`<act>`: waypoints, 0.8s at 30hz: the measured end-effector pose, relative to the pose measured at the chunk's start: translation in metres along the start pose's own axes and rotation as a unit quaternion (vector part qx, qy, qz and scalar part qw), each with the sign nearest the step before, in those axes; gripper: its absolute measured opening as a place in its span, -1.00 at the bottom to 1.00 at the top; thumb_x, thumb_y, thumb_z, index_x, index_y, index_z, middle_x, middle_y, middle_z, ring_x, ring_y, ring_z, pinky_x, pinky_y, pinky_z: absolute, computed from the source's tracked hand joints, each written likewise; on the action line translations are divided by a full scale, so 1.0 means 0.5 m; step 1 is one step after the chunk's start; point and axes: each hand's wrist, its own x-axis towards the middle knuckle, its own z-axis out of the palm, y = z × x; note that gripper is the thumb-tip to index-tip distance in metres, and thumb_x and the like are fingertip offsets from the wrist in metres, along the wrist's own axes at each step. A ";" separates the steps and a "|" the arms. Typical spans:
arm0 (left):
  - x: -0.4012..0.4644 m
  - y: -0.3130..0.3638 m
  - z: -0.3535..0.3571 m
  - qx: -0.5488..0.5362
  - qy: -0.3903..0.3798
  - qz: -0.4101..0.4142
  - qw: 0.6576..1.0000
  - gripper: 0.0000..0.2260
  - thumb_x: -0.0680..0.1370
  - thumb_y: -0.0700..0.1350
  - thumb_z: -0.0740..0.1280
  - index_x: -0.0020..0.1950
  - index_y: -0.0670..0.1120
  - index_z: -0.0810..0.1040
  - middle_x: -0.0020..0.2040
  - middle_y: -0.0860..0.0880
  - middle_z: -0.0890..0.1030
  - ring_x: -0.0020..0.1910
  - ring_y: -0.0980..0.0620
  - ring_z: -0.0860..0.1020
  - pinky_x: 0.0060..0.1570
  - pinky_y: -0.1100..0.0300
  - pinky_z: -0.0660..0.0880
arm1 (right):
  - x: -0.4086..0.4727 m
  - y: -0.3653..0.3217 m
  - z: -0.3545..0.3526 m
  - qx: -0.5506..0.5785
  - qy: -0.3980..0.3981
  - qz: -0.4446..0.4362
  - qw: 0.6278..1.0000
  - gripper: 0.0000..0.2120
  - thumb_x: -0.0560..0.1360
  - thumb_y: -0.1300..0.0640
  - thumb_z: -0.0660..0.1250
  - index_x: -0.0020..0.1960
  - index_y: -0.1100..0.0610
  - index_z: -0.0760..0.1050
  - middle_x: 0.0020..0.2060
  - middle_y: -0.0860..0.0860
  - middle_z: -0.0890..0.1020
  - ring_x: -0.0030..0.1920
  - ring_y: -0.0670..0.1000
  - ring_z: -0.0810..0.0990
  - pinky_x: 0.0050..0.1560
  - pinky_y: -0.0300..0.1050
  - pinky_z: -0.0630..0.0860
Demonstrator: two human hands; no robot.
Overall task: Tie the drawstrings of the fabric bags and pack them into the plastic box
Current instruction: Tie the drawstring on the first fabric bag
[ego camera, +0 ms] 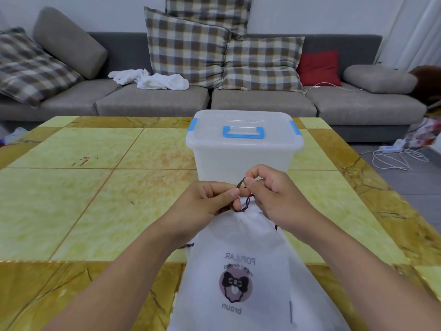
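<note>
So the fabric bag (241,271) was a thin white non-woven thing, kind of matte and a bit see-through, lying in the lower middle of the frame with its gathered neck pointing up toward the centre. It had a round pinkish print with a black bow and some lettering, seen upside down. The drawstring (243,201) was a thin dark cord, looped and crossing itself right at the neck.

Both hands met at the centre of the frame, just above the bag's neck. The left hand (210,201) had its fingers curled in, thumb and forefinger pressed together on the cord. The right hand (274,194) did the same, thumb and forefinger pinching the upper end of the cord, the rest of the fingers bent under. The fingertips of the two hands were almost touching.

The plastic box (241,149) sat just behind the hands, centre frame, a frosted translucent tub with rounded corners. Its lid was on, with a blue handle (243,132) on top and blue clips at the sides.

All of it was on a table (83,187) with a glossy yellow-green marbled top and brown veined borders. Across the top of the frame ran a grey fabric sofa (152,101) with plaid cushions (188,46), a red cushion (318,68) and some crumpled white cloth (152,80).
</note>
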 end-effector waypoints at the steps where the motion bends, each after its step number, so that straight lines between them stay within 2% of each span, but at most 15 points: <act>1: 0.001 0.001 0.001 -0.022 0.005 -0.005 1.000 -0.73 0.64 -0.13 0.29 -0.17 -0.23 0.62 -0.12 0.02 0.71 -0.24 0.13 0.60 -0.25 0.33 0.48 | 0.000 0.000 0.006 0.004 -0.004 0.006 1.000 -0.83 0.68 0.17 0.18 -0.08 0.14 0.42 -0.51 -0.08 0.56 -0.58 -0.16 0.27 -0.53 -0.33 0.20; 2: 0.002 0.001 0.000 -0.045 0.011 -0.009 0.999 -0.76 0.63 -0.14 0.30 -0.16 -0.22 0.63 -0.12 0.01 0.71 -0.23 0.12 0.61 -0.25 0.33 0.50 | 0.001 0.001 0.012 0.006 -0.004 0.009 1.000 -0.82 0.69 0.13 0.16 -0.09 0.10 0.39 -0.47 0.05 0.58 -0.55 -0.10 0.24 -0.50 -0.26 0.19; 3: 0.003 0.001 -0.001 -0.068 0.014 -0.012 0.998 -0.78 0.62 -0.14 0.30 -0.14 -0.21 0.65 -0.16 0.02 0.70 -0.23 0.11 0.60 -0.25 0.33 0.51 | 0.003 0.001 0.015 0.012 -0.001 0.016 1.000 -0.81 0.69 0.10 0.16 -0.10 0.07 0.39 -0.36 0.27 0.57 -0.48 -0.02 0.24 -0.45 -0.18 0.19; 4: 0.004 0.001 -0.002 -0.089 0.016 -0.013 0.996 -0.79 0.61 -0.15 0.31 -0.12 -0.21 0.66 -0.20 0.02 0.68 -0.24 0.11 0.59 -0.25 0.33 0.51 | 0.005 0.002 0.016 0.021 0.003 0.025 0.999 -0.81 0.68 0.07 0.17 -0.11 0.06 0.39 -0.28 0.41 0.50 -0.41 0.03 0.25 -0.38 -0.12 0.18; 5: 0.004 0.002 -0.003 -0.106 0.018 -0.014 0.994 -0.79 0.61 -0.15 0.30 -0.13 -0.19 0.66 -0.23 0.01 0.66 -0.26 0.10 0.58 -0.27 0.34 0.51 | 0.006 0.003 0.014 0.030 0.008 0.034 0.999 -0.81 0.67 0.06 0.17 -0.10 0.06 0.39 -0.30 0.40 0.45 -0.37 0.05 0.25 -0.34 -0.06 0.17; 6: 0.004 0.004 -0.003 -0.115 0.021 -0.011 0.993 -0.78 0.62 -0.16 0.30 -0.16 -0.18 0.65 -0.24 0.00 0.65 -0.28 0.10 0.57 -0.30 0.34 0.50 | 0.006 0.003 0.011 0.032 0.009 0.039 0.999 -0.81 0.68 0.08 0.16 -0.09 0.09 0.39 -0.37 0.29 0.39 -0.38 0.04 0.22 -0.34 -0.04 0.15; 8: 0.005 0.002 -0.001 -0.120 0.040 -0.006 0.992 -0.78 0.62 -0.18 0.31 -0.18 -0.15 0.67 -0.23 -0.04 0.64 -0.28 0.08 0.58 -0.31 0.33 0.51 | 0.005 0.000 0.006 0.036 0.008 0.044 0.998 -0.81 0.70 0.14 0.14 -0.08 0.13 0.36 -0.47 0.00 0.28 -0.44 -0.03 0.15 -0.39 -0.09 0.10; 10: 0.008 0.000 0.001 -0.125 0.064 -0.006 0.990 -0.85 0.60 -0.20 0.34 -0.06 -0.15 0.71 -0.19 -0.06 0.67 -0.23 0.09 0.61 -0.26 0.31 0.53 | 0.004 -0.004 0.005 0.049 0.021 0.059 0.997 -0.80 0.71 0.15 0.11 -0.09 0.12 0.34 -0.49 -0.11 0.24 -0.47 -0.07 0.14 -0.47 -0.22 0.10; 12: 0.010 -0.001 0.002 -0.119 0.066 -0.002 0.991 -0.85 0.59 -0.22 0.35 0.11 -0.15 0.68 -0.21 -0.05 0.67 -0.22 0.10 0.62 -0.20 0.30 0.53 | 0.003 -0.010 0.009 0.068 0.037 0.083 0.994 -0.79 0.71 0.15 0.10 -0.11 0.10 0.32 -0.50 -0.12 0.23 -0.50 -0.09 0.13 -0.54 -0.26 0.10; 14: 0.009 -0.001 0.002 -0.107 0.057 0.004 0.993 -0.82 0.59 -0.22 0.35 0.17 -0.12 0.65 -0.22 -0.06 0.68 -0.22 0.09 0.62 -0.16 0.28 0.53 | 0.002 -0.017 0.012 0.090 0.046 0.102 0.990 -0.78 0.70 0.13 0.11 -0.13 0.09 0.32 -0.50 -0.12 0.22 -0.51 -0.08 0.12 -0.56 -0.26 0.09; 19: 0.005 0.002 0.005 -0.103 0.065 0.016 0.992 -0.92 0.58 -0.24 0.35 0.00 -0.15 0.63 -0.25 -0.07 0.68 -0.27 0.10 0.63 -0.22 0.30 0.53 | -0.003 -0.029 0.011 0.133 0.053 0.126 0.982 -0.74 0.69 0.13 0.15 -0.18 0.09 0.33 -0.49 -0.10 0.19 -0.49 -0.07 0.09 -0.56 -0.27 0.06; 24: 0.006 0.000 0.004 -0.103 0.049 0.004 0.993 -0.88 0.58 -0.22 0.35 0.00 -0.18 0.69 -0.22 -0.05 0.69 -0.23 0.11 0.63 -0.19 0.32 0.54 | -0.004 -0.026 0.007 0.142 0.043 0.113 0.983 -0.75 0.68 0.10 0.19 -0.17 0.07 0.37 -0.50 -0.11 0.21 -0.49 -0.07 0.09 -0.53 -0.24 0.06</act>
